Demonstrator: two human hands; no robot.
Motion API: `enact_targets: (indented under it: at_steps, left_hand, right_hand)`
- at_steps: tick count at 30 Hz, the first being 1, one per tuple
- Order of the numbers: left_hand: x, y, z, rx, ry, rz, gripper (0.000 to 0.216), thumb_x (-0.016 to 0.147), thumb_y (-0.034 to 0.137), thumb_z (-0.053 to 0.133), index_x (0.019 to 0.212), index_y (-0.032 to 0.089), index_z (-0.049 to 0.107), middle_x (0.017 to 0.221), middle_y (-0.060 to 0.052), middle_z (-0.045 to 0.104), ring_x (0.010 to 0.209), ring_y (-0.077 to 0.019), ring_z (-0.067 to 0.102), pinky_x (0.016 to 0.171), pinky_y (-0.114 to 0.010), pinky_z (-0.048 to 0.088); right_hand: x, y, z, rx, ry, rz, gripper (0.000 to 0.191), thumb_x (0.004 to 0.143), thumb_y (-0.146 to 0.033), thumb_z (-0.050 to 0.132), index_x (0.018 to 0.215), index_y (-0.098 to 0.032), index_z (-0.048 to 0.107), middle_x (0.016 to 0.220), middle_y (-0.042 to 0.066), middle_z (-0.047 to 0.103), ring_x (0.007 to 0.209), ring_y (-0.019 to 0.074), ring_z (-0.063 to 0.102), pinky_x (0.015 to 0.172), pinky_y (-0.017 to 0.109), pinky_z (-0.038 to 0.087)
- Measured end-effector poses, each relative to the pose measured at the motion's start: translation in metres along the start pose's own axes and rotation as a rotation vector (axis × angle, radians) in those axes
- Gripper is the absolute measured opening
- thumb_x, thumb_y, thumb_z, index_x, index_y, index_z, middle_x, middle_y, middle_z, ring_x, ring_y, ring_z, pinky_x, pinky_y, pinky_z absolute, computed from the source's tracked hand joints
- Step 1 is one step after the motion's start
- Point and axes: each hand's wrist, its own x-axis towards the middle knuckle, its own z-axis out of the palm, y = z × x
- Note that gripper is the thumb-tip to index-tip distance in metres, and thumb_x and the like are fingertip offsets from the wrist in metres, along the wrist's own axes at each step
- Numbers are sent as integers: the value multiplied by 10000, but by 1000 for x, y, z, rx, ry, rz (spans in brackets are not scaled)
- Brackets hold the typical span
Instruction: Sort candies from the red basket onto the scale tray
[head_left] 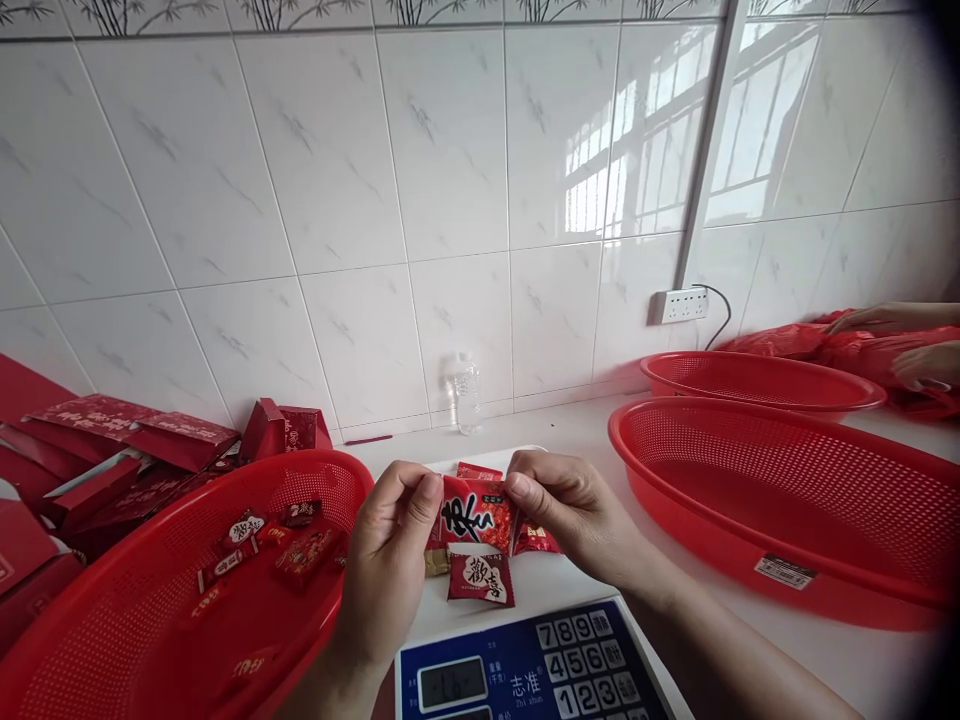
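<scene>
Both my hands hold one red candy packet (474, 515) with a black character on it, just above the white pan of a digital scale (525, 665). My left hand (394, 555) pinches its left edge and my right hand (566, 510) pinches its right edge. Below it on the pan lie another red packet (480, 578), a small gold-wrapped sweet (436, 561) and more red packets (536, 540). The scale's blue panel shows a keypad and a small display.
A red mesh basket (90, 640) at my left holds several wrapped sweets (300, 550). Two more red baskets (750, 470) stand at right. Red gift boxes (127, 440) pile at far left. A clear bottle (467, 392) stands by the tiled wall. Another person's hands (911, 345) rest on red bags at far right.
</scene>
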Motion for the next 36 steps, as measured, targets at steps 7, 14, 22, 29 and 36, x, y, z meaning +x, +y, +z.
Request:
enact_targets:
  at_steps: [7, 14, 22, 29, 36]
  left_hand:
    - [2, 0, 2, 13, 139, 25, 294, 839, 469, 613, 754, 194, 559, 692, 17, 545, 616, -111, 484, 564, -202, 410]
    - [0, 7, 6, -90, 15, -50, 342, 869, 498, 559, 711, 195, 538, 608, 30, 533, 537, -97, 455, 493, -194, 385]
    - [0, 3, 3, -13, -111, -160, 415, 870, 545, 520, 847, 167, 690, 716, -50, 682, 674, -180, 623, 560, -258, 487]
    - [1, 0, 0, 77, -100, -110, 385, 894, 513, 504, 843, 184, 697, 711, -29, 681, 636, -162, 612, 566, -259, 498]
    - [10, -7, -7, 197, -124, -131, 494, 939, 572, 317, 899, 181, 617, 771, -53, 644, 695, -160, 597, 619, -273, 485]
  right_hand:
    - [3, 1, -3, 63, -99, 87, 425, 838, -570, 544, 672, -179, 513, 598, -36, 442, 540, 87, 374, 478, 229, 306]
    - [2, -6, 4, 155, -254, -21, 317, 914, -413, 508, 744, -158, 590, 687, -15, 501, 614, 90, 439, 573, 233, 388]
    - [0, -3, 3, 191, -279, -5, 314, 906, -422, 525, 770, -154, 618, 704, -8, 519, 631, 93, 451, 574, 230, 400]
    - [1, -3, 3, 165, -309, 57, 313, 900, -448, 522, 808, -158, 593, 745, 2, 523, 667, 103, 465, 603, 242, 411]
    - [4, -2, -12, -31, -197, 152, 405, 886, -519, 497, 663, -181, 487, 611, -38, 403, 554, 86, 352, 490, 232, 309]
